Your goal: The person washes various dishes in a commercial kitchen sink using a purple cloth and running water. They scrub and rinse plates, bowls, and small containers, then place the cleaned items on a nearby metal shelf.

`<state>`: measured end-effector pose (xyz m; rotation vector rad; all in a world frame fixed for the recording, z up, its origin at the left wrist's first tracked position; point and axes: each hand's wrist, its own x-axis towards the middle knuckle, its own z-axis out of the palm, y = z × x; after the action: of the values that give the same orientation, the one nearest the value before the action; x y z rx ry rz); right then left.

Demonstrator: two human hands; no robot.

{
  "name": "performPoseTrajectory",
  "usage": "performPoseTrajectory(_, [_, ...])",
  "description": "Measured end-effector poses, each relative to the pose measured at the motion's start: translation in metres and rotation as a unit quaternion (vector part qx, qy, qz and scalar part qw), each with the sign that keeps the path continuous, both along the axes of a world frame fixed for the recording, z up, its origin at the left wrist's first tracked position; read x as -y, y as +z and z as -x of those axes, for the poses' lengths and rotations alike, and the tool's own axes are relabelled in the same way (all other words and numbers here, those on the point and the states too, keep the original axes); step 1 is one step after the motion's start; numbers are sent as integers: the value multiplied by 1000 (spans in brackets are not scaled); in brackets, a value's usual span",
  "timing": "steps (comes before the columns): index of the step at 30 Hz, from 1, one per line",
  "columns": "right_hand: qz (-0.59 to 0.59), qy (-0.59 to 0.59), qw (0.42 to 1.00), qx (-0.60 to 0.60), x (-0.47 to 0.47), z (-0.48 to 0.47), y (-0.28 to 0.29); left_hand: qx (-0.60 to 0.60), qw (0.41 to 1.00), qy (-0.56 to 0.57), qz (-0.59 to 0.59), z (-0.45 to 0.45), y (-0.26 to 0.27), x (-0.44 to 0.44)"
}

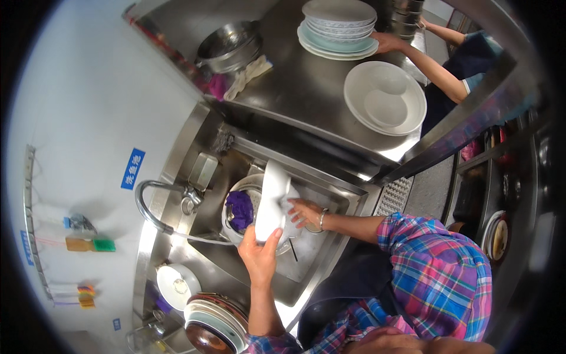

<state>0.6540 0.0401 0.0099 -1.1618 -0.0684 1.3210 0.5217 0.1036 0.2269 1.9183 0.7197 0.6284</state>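
Note:
My left hand (258,252) grips the lower edge of a white dish (270,208), thumb on one side, and holds it tilted steeply over a steel sink (309,283). My right hand (307,213), with a bracelet at the wrist, is beside the dish with fingers apart and nothing in them. Whether its fingertips touch the dish I cannot tell. Below the dish, a round white basin (226,221) in the sink holds a bunched purple cloth (239,210). A thin dark stick (293,250) shows near the dish's lower side.
A curved faucet (146,194) rises at the left. Stacked dishes (216,316) and a white pot (177,285) stand near the sink. On the steel counter (292,84) are large white bowls (384,97) and plates (338,31), with a co-worker's hand (389,43) at the plates.

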Motion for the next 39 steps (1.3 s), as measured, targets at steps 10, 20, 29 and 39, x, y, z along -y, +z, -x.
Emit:
performPoseTrajectory(10, [8, 116, 990, 78, 17, -6, -26, 108, 935, -207, -267, -188, 22, -6])
performPoseTrajectory(20, [27, 26, 998, 41, 56, -32, -38, 88, 900, -244, -349, -253, -13, -15])
performPoseTrajectory(29, [33, 21, 998, 44, 56, -33, -40, 134, 836, -286, -449, -254, -5, -4])
performPoseTrajectory(39, [30, -14, 999, 16, 61, -39, -51, 113, 812, -358, -447, -276, -17, 27])
